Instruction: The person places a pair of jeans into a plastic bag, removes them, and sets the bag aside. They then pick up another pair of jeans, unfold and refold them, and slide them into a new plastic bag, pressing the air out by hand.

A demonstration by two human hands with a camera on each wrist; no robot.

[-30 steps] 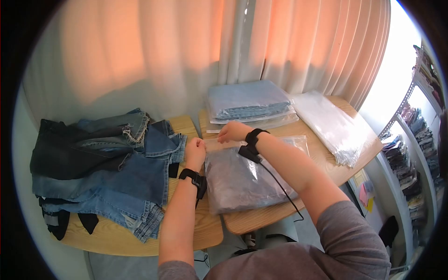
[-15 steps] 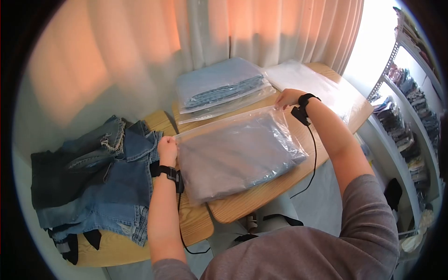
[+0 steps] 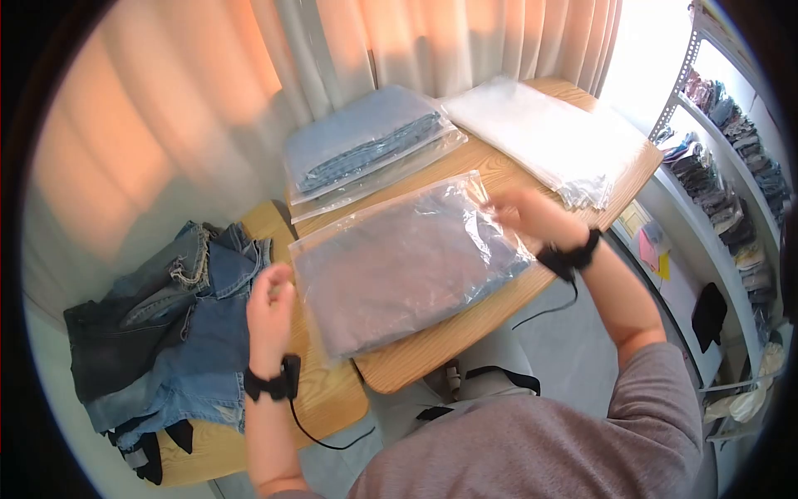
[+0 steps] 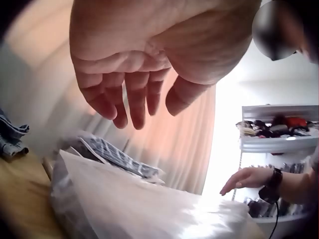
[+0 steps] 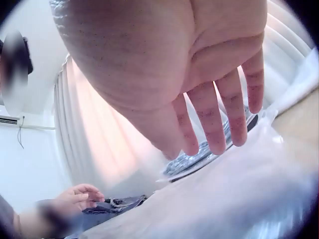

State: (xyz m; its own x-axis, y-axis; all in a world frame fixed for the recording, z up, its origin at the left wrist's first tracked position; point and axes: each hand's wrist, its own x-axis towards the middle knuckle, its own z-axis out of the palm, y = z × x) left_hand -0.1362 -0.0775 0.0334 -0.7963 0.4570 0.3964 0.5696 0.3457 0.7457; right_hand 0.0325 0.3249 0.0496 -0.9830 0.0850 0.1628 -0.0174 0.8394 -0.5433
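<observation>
A clear plastic zip bag (image 3: 391, 266) with a folded greyish garment inside lies flat on the wooden table before the person. Just off the bag's left edge is the left hand (image 3: 271, 303), its fingers loosely bent and holding nothing. In the left wrist view the left fingers (image 4: 137, 107) hang apart above the bag. Over the bag's right edge is the right hand (image 3: 532, 218), somewhat blurred in the head view. The right wrist view shows the right fingers (image 5: 209, 119) extended, with nothing between them.
Behind the bag lies a stack of bagged folded jeans (image 3: 366, 141). Flat clear bags (image 3: 540, 137) are piled at the back right. Several loose jeans (image 3: 166, 316) cover the left table. Shelves (image 3: 731, 216) packed with bagged clothes stand at the right.
The right hand first moved right along the bag's top edge. Both hands have since released the bag's top corners and drawn back from them. The view has also shifted.
</observation>
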